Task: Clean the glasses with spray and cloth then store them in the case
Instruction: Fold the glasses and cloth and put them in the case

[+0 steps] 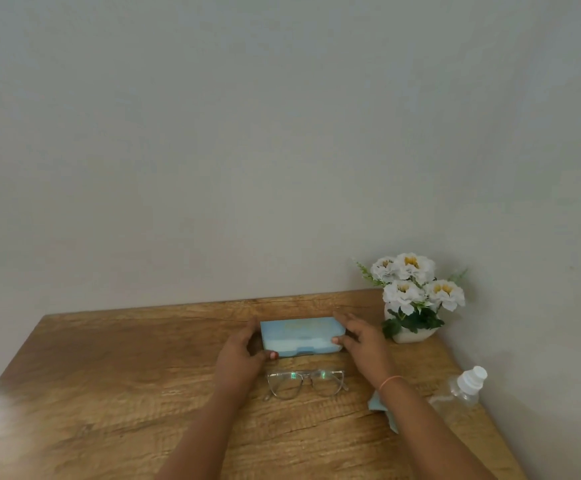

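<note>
Left hand [244, 344] and right hand [361, 337] clamp the case [301, 334] by its ends — pin the base, thumb the front tab [304, 350] up, clear of the glasses [304, 382].

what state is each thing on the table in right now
case, closed, on the table, held at both ends
glasses, flat on the table, untouched
cloth, on the table, partly hidden
spray bottle, standing, cap on, untouched
left hand, grips the case's left end
right hand, grips the case's right end
</note>
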